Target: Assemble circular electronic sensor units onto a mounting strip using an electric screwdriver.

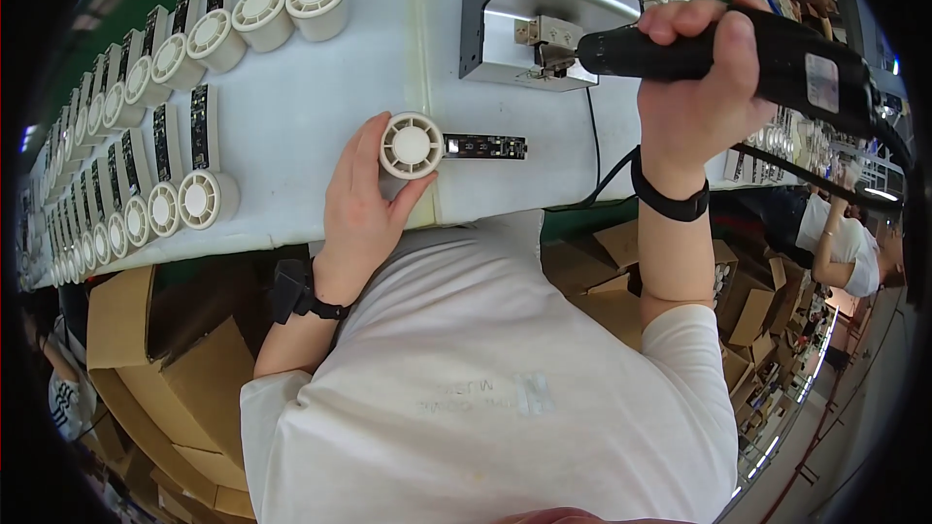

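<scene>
My left hand [364,189] is closed round a white round housing [410,147] with a spoked, vent-like top. A narrow dark circuit board [485,147] sticks out from its right side and lies over the white tabletop. My right hand [709,78] grips a black electric screwdriver [670,50], held nearly level and pointing left. The screwdriver's tip is at the metal outlet of a silver and black screw feeder [515,15] at the back of the table. Whether a screw sits on the tip is too small to tell.
Two rows of similar white housings with boards [209,199] fill the left of the table [320,68]. A black cable [594,136] hangs by the feeder. Cardboard boxes [184,398] stand below the table edge. Another person [835,243] is at the far right.
</scene>
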Demonstrator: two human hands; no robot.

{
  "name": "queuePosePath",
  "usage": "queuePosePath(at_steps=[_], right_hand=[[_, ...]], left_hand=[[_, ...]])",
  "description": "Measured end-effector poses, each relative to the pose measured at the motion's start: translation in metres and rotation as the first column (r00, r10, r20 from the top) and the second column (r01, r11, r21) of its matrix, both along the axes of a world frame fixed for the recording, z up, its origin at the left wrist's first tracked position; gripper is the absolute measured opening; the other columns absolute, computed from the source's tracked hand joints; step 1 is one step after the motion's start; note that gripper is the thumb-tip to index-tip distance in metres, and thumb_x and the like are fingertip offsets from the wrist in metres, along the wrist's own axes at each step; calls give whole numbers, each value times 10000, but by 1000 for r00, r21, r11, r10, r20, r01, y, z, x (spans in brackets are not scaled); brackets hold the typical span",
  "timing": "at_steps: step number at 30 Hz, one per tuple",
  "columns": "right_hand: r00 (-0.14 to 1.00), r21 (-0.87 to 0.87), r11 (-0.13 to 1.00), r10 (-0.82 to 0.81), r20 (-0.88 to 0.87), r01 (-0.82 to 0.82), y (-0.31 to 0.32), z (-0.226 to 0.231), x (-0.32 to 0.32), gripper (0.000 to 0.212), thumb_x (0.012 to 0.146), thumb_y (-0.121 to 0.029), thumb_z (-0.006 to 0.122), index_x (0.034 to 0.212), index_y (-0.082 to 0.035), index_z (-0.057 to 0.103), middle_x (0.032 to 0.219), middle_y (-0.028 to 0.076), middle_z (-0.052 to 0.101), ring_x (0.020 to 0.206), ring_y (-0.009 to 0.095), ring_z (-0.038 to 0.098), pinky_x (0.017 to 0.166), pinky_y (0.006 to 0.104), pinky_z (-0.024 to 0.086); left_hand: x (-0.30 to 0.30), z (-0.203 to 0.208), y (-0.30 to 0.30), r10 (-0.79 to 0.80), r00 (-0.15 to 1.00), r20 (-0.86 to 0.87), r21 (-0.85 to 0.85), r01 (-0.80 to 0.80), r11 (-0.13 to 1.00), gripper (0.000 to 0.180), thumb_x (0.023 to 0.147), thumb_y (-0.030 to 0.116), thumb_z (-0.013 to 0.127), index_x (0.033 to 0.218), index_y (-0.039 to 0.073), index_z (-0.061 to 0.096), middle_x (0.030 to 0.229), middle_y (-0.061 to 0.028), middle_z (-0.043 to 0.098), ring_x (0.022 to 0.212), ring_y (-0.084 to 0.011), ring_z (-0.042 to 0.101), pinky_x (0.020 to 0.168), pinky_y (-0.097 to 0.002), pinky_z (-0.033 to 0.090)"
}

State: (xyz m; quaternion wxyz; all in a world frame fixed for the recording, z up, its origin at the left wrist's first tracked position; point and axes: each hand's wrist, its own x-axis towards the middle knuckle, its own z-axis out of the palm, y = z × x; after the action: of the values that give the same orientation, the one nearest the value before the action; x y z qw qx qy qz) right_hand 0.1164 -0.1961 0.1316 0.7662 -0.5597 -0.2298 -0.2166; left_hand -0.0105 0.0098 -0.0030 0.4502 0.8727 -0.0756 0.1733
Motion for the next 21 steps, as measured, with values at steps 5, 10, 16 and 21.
queuePosePath(at_steps=[5, 10, 16, 21], right_hand=[[998, -61, 996, -62, -1, 62, 6, -8, 5, 212, 841, -57, 527, 1036, 7, 471, 662, 121, 554, 537, 220, 508, 547, 393, 465], [998, -179, 984, 35, 44, -27, 4, -14, 12, 194, 826, -6, 515, 1014, 13, 468, 647, 122, 548, 510, 210, 495, 514, 366, 467], [988, -55, 995, 72, -135, -80, 7, -8, -20, 247, 847, -99, 555, 1066, -23, 469, 677, 98, 533, 562, 201, 495, 562, 376, 453], [950, -37, 964, 251, -183, -262, 22, -15, -61, 357, 856, -238, 593, 1149, -91, 450, 732, 68, 519, 622, 188, 493, 612, 374, 432]], left_hand=[[1, 1, 0, -16, 1000, 1, 11, 16, 1000, 668, 728, 169, 766, 1262, -24, 413, 1140, -212, 549, 987, -362, 575, 810, -382, 500], [2, -1, -1, -15, 1000, 13, -12, 16, 1000, 666, 729, 168, 765, 1263, -20, 414, 1144, -208, 550, 988, -358, 576, 809, -381, 500], [1, 1, -1, -5, 1000, -4, -19, 5, 1000, 662, 727, 160, 762, 1266, -10, 417, 1152, -205, 549, 1000, -357, 572, 813, -383, 499], [1, 1, 2, -18, 999, -29, -41, 17, 999, 656, 726, 148, 758, 1265, -7, 420, 1160, -204, 545, 1005, -364, 569, 819, -384, 496]])
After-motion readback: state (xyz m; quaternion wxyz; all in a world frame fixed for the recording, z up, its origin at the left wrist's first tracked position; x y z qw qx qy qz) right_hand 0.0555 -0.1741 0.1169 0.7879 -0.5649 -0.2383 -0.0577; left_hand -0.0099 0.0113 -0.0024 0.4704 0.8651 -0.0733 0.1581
